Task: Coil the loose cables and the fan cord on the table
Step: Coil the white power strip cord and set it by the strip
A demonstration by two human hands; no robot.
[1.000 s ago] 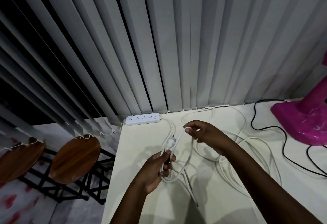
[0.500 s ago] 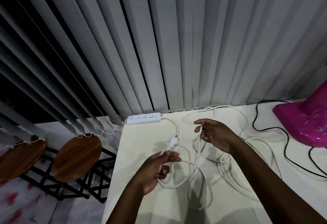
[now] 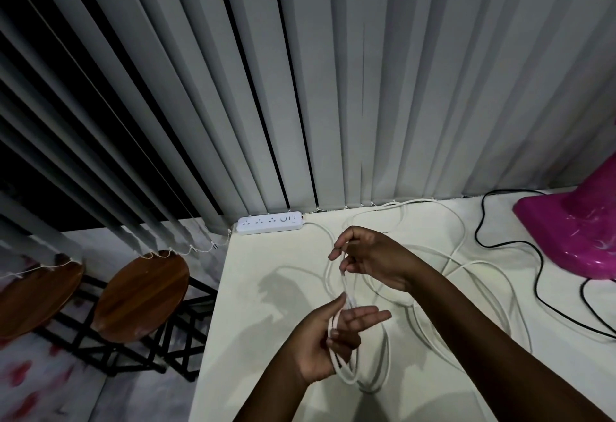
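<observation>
A long white cable (image 3: pixel 483 291) lies in loose loops over the pale table (image 3: pixel 266 305) and runs back to a white power strip (image 3: pixel 269 222) at the far edge. My left hand (image 3: pixel 328 341) holds a few small coils of this cable, with its forefingers stretched out and the coils hanging below the palm. My right hand (image 3: pixel 370 256) is raised above it and pinches a strand of the same cable that runs down to the left hand. A black fan cord (image 3: pixel 540 275) snakes across the table to the right, next to the pink fan base (image 3: pixel 573 231).
Grey vertical blinds hang close behind the table's far edge. Two round wooden stools (image 3: pixel 140 291) on black frames stand on the floor left of the table. The table's left edge runs diagonally just left of my left hand.
My right hand has drawn the strand back toward my left hand, laying another loop onto the coils. The left hand's fingers have opened out, and the white plug no longer shows.
</observation>
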